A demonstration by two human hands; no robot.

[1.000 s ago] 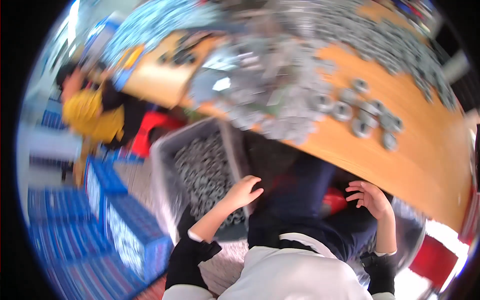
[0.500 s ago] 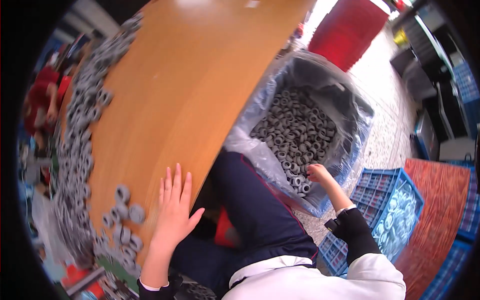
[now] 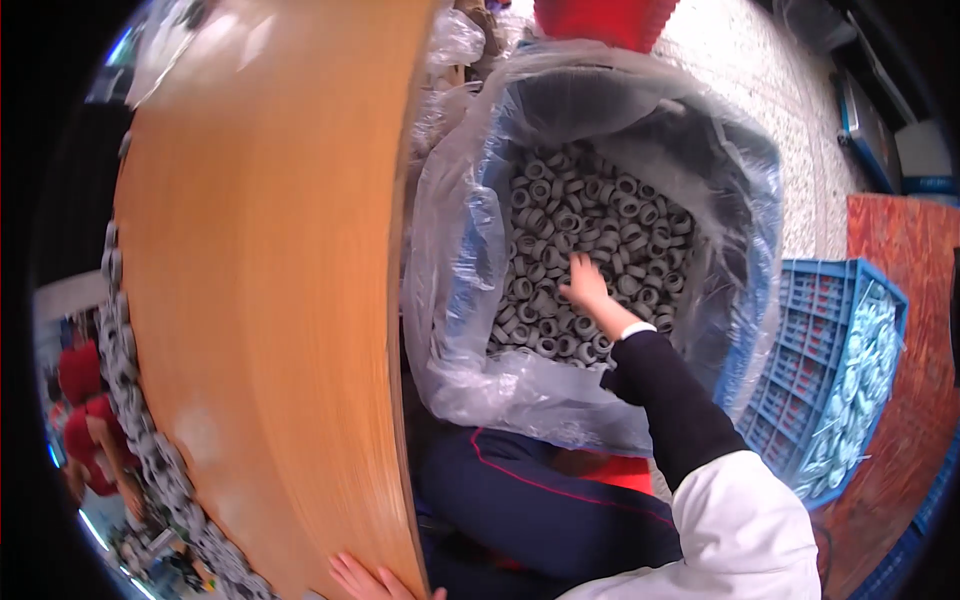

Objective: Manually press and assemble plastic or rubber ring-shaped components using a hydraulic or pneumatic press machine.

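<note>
My right hand (image 3: 588, 287) is down in a large plastic-lined bin (image 3: 735, 330), over a heap of grey rings (image 3: 640, 215). Its fingers point into the heap with the thumb a little apart, and nothing held shows; the fingertips are partly hard to make out. At the bottom of the view, my left hand (image 3: 368, 580) rests on the wooden tabletop (image 3: 260, 300) near its right edge. Its fingers lie stretched out, and the lower picture edge cuts off the rest of it. The rings are short, thick and hollow.
More grey rings (image 3: 165, 480) line the table's left edge. A blue crate (image 3: 800, 350) holding pale blue pieces stands right of the bin, beside a reddish wooden board (image 3: 900, 430). A red container (image 3: 605, 20) is beyond the bin. Another person in red (image 3: 95, 440) is at far left.
The view has swung toward the bin. My right hand has moved from the bin's near side to the middle of the rings. My left hand now shows at the lower edge, still on the table.
</note>
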